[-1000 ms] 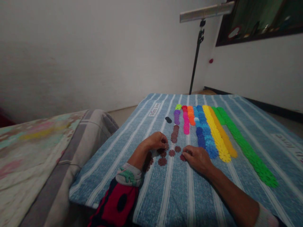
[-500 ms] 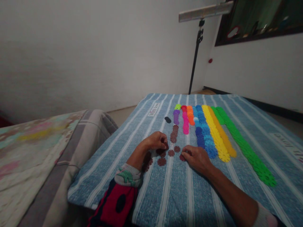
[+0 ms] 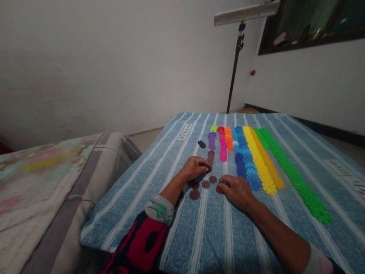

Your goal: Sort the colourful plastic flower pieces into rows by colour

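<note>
My left hand [image 3: 196,167] is closed at the near end of a short overlapping row of brown discs [image 3: 210,156], its fingertips pinching a brown disc that they mostly cover. My right hand [image 3: 235,187] pinches the edge of another brown disc [image 3: 218,189] low over the cloth. Between the hands and nearer to me lie several loose notched brown discs [image 3: 194,195], some partly hidden under my left hand and wrist. Just beyond the brown row is a purple row [image 3: 211,140], with two black discs [image 3: 202,144] to its left.
Rows of pink [image 3: 223,150], orange [image 3: 229,139], blue [image 3: 252,175], yellow [image 3: 264,173] and green discs [image 3: 299,182] run along the striped cloth [image 3: 137,213] to the right. A covered bed [image 3: 80,182] stands at left. Behind the table rises a black stand [image 3: 234,72].
My left hand has moved forward and right, from the loose brown discs to the near end of the brown row. My right hand has stayed nearly still with its disc.
</note>
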Demonstrator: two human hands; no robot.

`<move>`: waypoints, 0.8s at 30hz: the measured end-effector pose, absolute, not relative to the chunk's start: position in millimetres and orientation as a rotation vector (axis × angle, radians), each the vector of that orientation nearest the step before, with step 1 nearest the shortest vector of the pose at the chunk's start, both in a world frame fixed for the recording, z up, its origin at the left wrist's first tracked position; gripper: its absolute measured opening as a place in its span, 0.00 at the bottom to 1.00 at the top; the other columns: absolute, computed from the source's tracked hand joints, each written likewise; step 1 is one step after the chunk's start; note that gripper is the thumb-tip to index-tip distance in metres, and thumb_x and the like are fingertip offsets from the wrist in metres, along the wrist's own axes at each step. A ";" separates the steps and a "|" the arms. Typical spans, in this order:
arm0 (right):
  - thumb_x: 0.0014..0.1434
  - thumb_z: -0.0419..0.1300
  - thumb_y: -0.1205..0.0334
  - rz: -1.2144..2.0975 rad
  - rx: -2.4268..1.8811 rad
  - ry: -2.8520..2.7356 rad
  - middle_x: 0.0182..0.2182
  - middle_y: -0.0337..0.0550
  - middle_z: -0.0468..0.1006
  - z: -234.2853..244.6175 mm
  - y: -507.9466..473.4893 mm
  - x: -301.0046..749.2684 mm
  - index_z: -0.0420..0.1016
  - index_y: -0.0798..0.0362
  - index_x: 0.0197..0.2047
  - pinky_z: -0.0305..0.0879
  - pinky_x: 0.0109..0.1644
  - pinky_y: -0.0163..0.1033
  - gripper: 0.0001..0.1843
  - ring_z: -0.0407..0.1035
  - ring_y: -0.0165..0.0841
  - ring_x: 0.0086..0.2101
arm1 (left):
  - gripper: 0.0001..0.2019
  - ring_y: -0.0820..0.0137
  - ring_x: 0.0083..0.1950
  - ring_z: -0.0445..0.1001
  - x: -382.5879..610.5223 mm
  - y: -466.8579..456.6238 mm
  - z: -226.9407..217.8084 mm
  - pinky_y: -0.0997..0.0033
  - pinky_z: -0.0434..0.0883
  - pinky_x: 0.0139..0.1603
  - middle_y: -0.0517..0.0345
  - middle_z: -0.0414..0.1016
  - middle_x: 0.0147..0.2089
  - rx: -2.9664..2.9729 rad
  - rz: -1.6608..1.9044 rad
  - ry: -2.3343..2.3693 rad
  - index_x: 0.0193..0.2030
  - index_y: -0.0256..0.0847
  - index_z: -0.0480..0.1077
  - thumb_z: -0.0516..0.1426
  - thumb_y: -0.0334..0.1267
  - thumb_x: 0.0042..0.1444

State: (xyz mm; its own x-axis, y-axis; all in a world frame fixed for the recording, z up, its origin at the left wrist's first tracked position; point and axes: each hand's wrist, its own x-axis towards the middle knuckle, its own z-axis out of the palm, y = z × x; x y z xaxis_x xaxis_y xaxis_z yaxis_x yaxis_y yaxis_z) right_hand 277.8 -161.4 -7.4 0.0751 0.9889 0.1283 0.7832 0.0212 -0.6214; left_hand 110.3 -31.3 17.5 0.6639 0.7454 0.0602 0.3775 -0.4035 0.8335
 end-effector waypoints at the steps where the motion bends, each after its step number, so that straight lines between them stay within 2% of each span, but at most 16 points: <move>1: 0.57 0.55 0.61 0.486 -1.807 -1.755 0.26 0.38 0.80 -7.4 -161.3 277.7 0.79 0.49 0.30 0.54 0.33 0.35 0.11 0.72 0.32 0.29 | 0.07 0.71 0.37 0.75 110.5 -31.3 18.2 0.74 0.71 0.41 0.58 0.79 0.33 2.104 0.546 0.866 0.32 0.38 0.79 0.59 0.29 0.47; 6: 0.57 0.56 0.61 0.480 -1.818 -1.767 0.26 0.38 0.80 -7.4 -161.0 277.8 0.79 0.50 0.29 0.53 0.33 0.35 0.11 0.72 0.32 0.30 | 0.09 0.72 0.37 0.74 109.5 -31.1 21.9 0.74 0.70 0.42 0.59 0.77 0.34 2.342 0.549 0.916 0.35 0.40 0.80 0.61 0.29 0.46; 11: 0.57 0.56 0.62 0.495 -1.832 -1.753 0.26 0.38 0.80 -6.8 -160.5 278.1 0.79 0.49 0.29 0.53 0.33 0.35 0.11 0.72 0.32 0.30 | 0.12 0.72 0.34 0.73 104.0 -25.3 17.8 0.73 0.69 0.38 0.57 0.77 0.35 2.268 0.629 0.980 0.38 0.38 0.79 0.61 0.31 0.45; 16: 0.57 0.56 0.62 0.485 -1.827 -1.750 0.25 0.38 0.79 -6.4 -160.7 277.8 0.79 0.49 0.29 0.54 0.33 0.35 0.11 0.71 0.32 0.29 | 0.08 0.72 0.29 0.70 93.9 -18.7 14.4 0.73 0.67 0.32 0.58 0.75 0.27 2.085 0.535 0.966 0.32 0.34 0.78 0.60 0.34 0.44; 24: 0.57 0.55 0.61 0.507 -1.797 -1.758 0.24 0.37 0.79 -6.7 -162.0 278.2 0.79 0.50 0.28 0.54 0.33 0.35 0.12 0.71 0.31 0.28 | 0.03 0.77 0.19 0.62 73.1 -12.8 25.1 0.76 0.60 0.23 0.63 0.68 0.17 1.971 0.295 1.050 0.23 0.34 0.73 0.59 0.33 0.41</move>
